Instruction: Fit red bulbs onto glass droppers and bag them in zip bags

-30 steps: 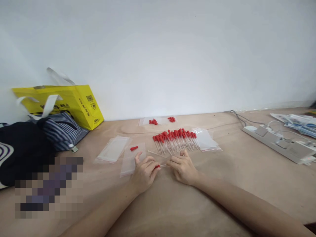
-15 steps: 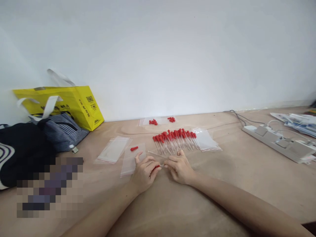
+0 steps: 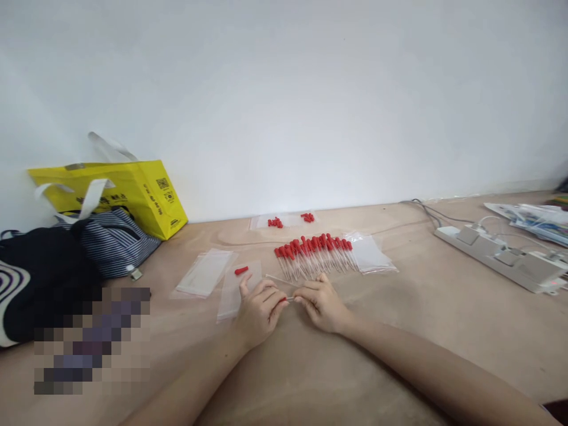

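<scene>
My left hand (image 3: 260,312) is closed, pinching a red rubber bulb that its fingers mostly cover. My right hand (image 3: 323,305) grips a thin clear dropper tube (image 3: 290,299), which bridges the small gap between both hands at the bulb's end. Just beyond my fingers another loose clear tube (image 3: 277,278) lies on the table. Behind my right hand is a row of droppers (image 3: 315,251) with red bulbs. A single red bulb (image 3: 241,270) rests on a clear zip bag (image 3: 228,299) beside my left hand.
Stacked clear bags (image 3: 204,273) lie left, and more bags (image 3: 373,254) right of the droppers. Small red bulbs (image 3: 275,223) sit on a bag near the wall. A yellow bag (image 3: 151,198), striped pouch (image 3: 119,242) and black bag (image 3: 48,272) stand left; a power strip (image 3: 497,257) lies right.
Less of the red bulb shows between my left fingers now. Both hands stay nearly in place, still at the tube and bulb; the view has shifted slightly.
</scene>
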Tool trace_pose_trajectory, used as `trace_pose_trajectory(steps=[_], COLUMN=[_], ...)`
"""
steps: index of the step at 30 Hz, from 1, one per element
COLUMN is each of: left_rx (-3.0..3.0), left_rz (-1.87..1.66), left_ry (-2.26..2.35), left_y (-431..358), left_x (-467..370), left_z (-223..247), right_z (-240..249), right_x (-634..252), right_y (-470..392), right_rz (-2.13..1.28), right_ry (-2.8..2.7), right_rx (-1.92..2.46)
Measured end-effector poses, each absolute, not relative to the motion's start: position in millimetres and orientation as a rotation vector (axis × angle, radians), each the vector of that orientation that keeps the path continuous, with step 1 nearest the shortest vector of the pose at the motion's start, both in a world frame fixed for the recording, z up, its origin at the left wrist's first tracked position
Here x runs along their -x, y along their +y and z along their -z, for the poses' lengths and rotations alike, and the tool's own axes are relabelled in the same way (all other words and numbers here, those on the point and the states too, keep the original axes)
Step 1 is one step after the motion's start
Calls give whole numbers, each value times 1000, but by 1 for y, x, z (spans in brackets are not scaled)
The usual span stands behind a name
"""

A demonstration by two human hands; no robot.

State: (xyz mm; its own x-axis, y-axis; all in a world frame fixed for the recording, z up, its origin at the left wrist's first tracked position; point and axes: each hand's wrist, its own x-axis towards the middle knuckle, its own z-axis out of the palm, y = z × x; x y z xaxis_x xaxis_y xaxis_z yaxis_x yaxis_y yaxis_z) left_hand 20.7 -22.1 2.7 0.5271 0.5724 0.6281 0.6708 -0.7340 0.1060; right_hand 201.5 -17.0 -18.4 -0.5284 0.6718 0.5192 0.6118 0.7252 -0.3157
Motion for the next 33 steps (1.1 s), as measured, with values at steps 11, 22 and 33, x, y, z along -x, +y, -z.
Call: trace_pose_trajectory(steps=[11,22,33], left_rx=[2317,2204,2012], left_rz=[751,511,438], left_ry=[-1758,-1980,-1969], left_y=[22,33,26], left_x=[24,35,34], left_z=[-3,3,0], right_z=[-1,10,3], right_x=[-187,-131,-143], right_y=[14,56,39], right_rz=[-69,32,26], right_ry=[-2223,-2129,-2144], right_rx=[1406,1702,1637])
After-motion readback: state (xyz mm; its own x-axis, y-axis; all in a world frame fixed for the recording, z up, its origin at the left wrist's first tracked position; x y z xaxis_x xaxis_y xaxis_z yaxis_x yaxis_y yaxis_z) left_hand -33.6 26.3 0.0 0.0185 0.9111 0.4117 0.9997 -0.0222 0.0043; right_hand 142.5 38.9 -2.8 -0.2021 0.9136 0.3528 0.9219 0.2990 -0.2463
